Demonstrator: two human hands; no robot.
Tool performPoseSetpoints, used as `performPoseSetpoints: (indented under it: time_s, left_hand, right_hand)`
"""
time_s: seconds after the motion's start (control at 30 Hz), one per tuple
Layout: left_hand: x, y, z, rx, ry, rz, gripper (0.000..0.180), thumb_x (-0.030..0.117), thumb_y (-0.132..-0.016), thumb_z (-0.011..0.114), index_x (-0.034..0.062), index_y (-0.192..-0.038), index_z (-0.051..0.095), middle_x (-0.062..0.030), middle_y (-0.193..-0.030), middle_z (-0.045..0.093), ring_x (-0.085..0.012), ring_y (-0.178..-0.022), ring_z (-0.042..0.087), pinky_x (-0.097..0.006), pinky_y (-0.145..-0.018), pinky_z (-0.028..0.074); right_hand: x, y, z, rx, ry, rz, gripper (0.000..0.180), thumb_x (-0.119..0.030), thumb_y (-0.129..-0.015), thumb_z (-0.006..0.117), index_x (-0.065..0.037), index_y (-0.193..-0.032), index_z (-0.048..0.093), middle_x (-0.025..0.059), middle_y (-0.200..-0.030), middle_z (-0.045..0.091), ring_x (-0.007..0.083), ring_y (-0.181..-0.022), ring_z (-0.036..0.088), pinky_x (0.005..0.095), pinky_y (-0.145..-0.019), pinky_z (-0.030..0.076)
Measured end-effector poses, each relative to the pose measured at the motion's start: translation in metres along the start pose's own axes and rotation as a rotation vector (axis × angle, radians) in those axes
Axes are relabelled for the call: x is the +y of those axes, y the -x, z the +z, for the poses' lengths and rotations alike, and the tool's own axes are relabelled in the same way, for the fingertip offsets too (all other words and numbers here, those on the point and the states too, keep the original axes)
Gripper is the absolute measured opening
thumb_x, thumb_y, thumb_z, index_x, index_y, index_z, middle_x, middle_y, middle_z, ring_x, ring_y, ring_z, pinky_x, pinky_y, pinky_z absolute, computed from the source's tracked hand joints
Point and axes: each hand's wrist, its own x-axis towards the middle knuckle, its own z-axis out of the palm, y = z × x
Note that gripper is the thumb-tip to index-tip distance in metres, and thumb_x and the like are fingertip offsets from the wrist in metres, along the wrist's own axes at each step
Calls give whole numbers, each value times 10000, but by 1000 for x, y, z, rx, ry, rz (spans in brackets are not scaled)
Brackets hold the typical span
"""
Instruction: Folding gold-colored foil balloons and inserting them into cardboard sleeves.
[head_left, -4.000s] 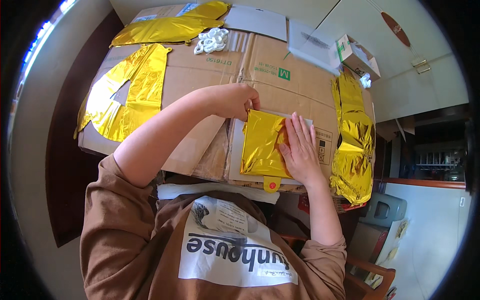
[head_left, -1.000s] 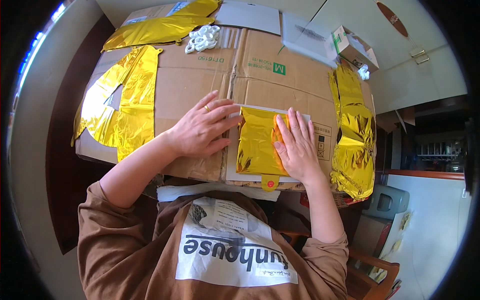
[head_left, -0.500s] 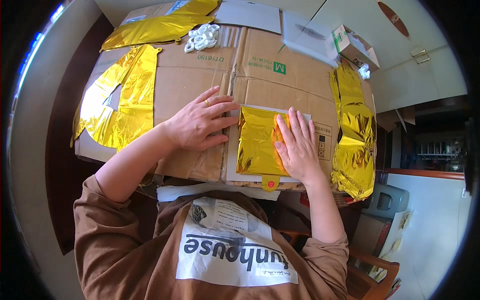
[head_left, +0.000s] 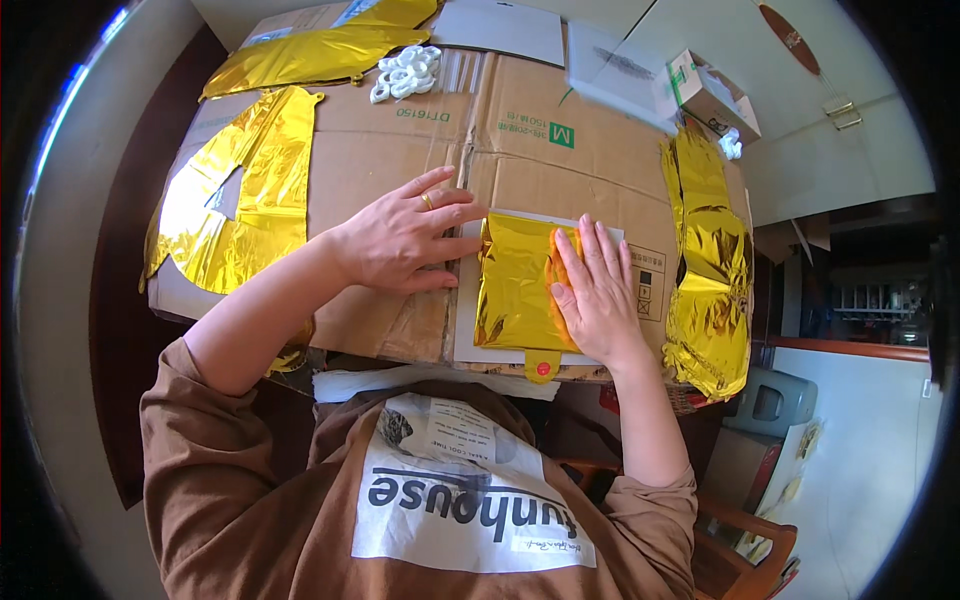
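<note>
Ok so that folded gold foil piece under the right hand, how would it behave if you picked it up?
The gold foil piece would probably go floppy: it is thin and creased, and lies flat only where the right hand presses it. It likely weighs very little. Its glossy surface may slide easily on the white card beneath.

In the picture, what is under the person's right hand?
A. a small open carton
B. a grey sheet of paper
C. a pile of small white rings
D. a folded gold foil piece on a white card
D: the right hand lies flat, fingers spread, on the folded gold foil piece, which rests on a white card; the left hand presses the cardboard beside it.
</note>
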Motion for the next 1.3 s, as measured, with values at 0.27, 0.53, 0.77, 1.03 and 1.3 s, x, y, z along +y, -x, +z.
performPoseSetpoints:
  time_s: [0.27, 0.53, 0.77, 1.03, 1.3]
  left_hand:
    - [2, 1, 0, -60, 4, -47, 550, 521, -925, 624, 160, -1340, 598, -162, -1574, 372, -360, -1398, 431, -616, -1201, 240]
    - [6, 4, 6, -115, -25, -101, 705, 681, -955, 479, 177, -1447, 520, -214, -1625, 261, -414, -1468, 308, -616, -1221, 181]
    - [11, 2, 9, -126, -74, -116, 786, 720, -936, 465, 165, -1493, 477, -217, -1625, 258, -420, -1488, 272, -598, -1237, 152]
    - [17, 9, 1, -135, -51, -97, 892, 755, -909, 461, 75, -1485, 459, -202, -1493, 398, -395, -1407, 365, -590, -1240, 174]
    - [14, 6, 2, -81, -31, -38, 849, 734, -918, 463, 59, -1430, 519, -193, -1473, 424, -370, -1393, 391, -571, -1237, 187]
  right_hand:
    - [-1, 0, -1, 3, -7, 3, 612, -395, -1057, 458, -174, -1607, 308, 192, -1673, 215, 374, -1538, 217, 574, -1240, 105]
    - [-1, 0, -2, -4, -10, 0, 609, -394, -1058, 453, -166, -1604, 312, 197, -1670, 219, 377, -1535, 222, 574, -1239, 106]
    - [-2, 0, -3, -9, -2, 2, 604, -392, -1057, 455, -160, -1599, 323, 201, -1667, 224, 382, -1530, 232, 577, -1237, 112]
    - [-1, -1, -2, -11, -3, 2, 608, -397, -1057, 453, -164, -1602, 316, 203, -1666, 224, 386, -1531, 227, 580, -1237, 114]
    - [-1, -1, -2, -12, -3, 2, 611, -395, -1056, 456, -166, -1603, 312, 197, -1670, 217, 382, -1533, 224, 574, -1240, 107]
